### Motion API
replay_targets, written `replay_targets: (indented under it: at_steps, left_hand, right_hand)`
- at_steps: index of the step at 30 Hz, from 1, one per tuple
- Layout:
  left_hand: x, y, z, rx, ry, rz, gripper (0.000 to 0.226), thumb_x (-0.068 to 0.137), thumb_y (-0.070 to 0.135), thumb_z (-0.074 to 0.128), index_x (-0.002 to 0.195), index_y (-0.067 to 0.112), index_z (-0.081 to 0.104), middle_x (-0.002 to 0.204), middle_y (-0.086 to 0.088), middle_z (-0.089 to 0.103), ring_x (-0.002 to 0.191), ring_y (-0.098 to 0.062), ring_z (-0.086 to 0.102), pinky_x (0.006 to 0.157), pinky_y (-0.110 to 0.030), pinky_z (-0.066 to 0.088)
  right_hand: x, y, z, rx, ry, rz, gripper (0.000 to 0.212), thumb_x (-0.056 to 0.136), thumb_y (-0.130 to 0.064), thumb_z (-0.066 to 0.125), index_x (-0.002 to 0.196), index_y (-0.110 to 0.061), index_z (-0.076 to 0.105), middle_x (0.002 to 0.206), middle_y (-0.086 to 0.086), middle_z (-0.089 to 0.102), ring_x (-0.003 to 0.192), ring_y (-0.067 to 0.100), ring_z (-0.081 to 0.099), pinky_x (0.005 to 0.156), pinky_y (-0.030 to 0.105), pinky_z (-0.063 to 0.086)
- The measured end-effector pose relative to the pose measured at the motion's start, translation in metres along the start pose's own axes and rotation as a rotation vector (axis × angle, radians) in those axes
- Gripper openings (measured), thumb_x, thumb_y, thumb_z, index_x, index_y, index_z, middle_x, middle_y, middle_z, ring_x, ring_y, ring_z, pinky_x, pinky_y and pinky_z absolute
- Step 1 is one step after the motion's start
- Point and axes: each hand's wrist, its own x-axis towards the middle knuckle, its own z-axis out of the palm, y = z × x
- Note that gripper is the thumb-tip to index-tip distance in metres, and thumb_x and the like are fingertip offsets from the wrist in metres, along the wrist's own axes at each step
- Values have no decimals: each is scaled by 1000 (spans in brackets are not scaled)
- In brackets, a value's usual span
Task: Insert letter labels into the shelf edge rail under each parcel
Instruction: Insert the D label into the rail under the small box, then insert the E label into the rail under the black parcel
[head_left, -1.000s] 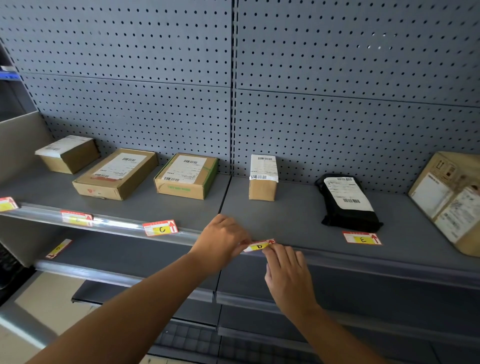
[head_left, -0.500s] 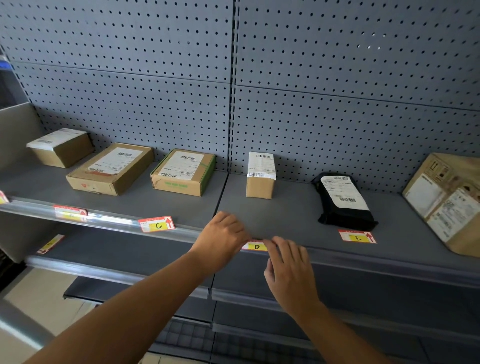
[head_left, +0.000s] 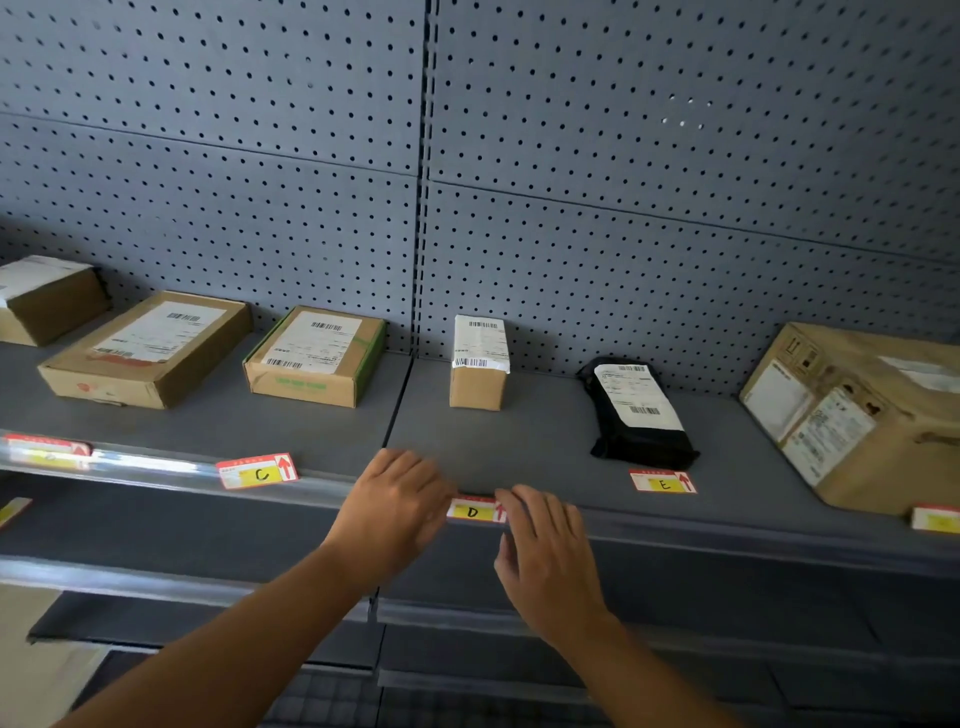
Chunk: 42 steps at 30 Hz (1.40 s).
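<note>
The D label (head_left: 474, 511) sits in the shelf edge rail (head_left: 727, 532), directly near of the small upright box (head_left: 478, 366), with the left hand (head_left: 395, 512) touching its left end and the right hand (head_left: 545, 551) at its right end. Both hands have their fingers loosely spread against the rail; whether either is actually pinching the label cannot be told, since the fingertips hide its ends. To the left, the C label (head_left: 258, 471) stands tilted in the rail below the green-taped box (head_left: 314, 356). To the right, the E label (head_left: 662, 481) lies flat on the shelf (head_left: 519, 441), just near of the black parcel (head_left: 636, 413). Another label (head_left: 935, 518) lies at the far right edge, by the large box (head_left: 857, 415).
</note>
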Motion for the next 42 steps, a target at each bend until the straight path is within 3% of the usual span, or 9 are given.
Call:
replay_targets:
  at_steps: [6,14,20,26,31,36,42]
  left_hand:
    - [19,9,6,-83,76,-32,15,93,29,55,91,24,69,90,4,65,85,-20,59,85,-38,45]
    - [58,60,32,-148,120,-41,5,85,23,64,81,25,65,79,6,60,75,-19,55,74,-33,39]
    - [116,111,60,-127,0,-59,15,86,32,57,87,26,71,83,6,66,79,-19,60,76,-37,47]
    - [169,158,88,-117,-133,-133,21,89,40,55,97,29,71,94,9,68,90,-15,61,85,-36,46]
    - [183,171,101,-84,-178,-190,26,90,46,53,104,32,68,102,10,65,97,-11,58,91,-36,45]
    - [184,169,111,-79,-278,-209,30,89,53,57,111,35,65,107,13,62,101,-9,55,94,-34,43]
    - [191,171,112,-111,-319,-197,26,88,48,63,111,36,67,111,12,62,102,-11,56,95,-34,41]
  right_hand:
    - [3,32,-25,-28,-46,97,45,96,-37,52,137,-18,51,132,3,57,119,21,54,100,43,47]
    - [-14,109,-60,-94,-44,158,34,96,-35,53,125,-17,59,123,2,58,112,21,54,95,40,45]
    - [-12,192,-81,-41,-75,190,33,94,-37,50,120,-20,59,114,-4,57,101,17,51,83,32,39]
    - [-2,252,-86,36,-223,67,39,95,-45,43,124,-23,58,115,-6,56,104,16,49,90,33,39]
    - [7,265,-80,125,-307,20,42,98,-45,51,133,-23,53,123,-6,54,112,15,47,96,34,36]
    - [14,270,-74,119,-376,35,44,93,-53,58,129,-26,53,122,-6,51,111,16,46,95,35,36]
    - [29,271,-78,205,-529,138,39,92,-42,67,125,-27,54,116,-6,49,110,16,47,95,37,37]
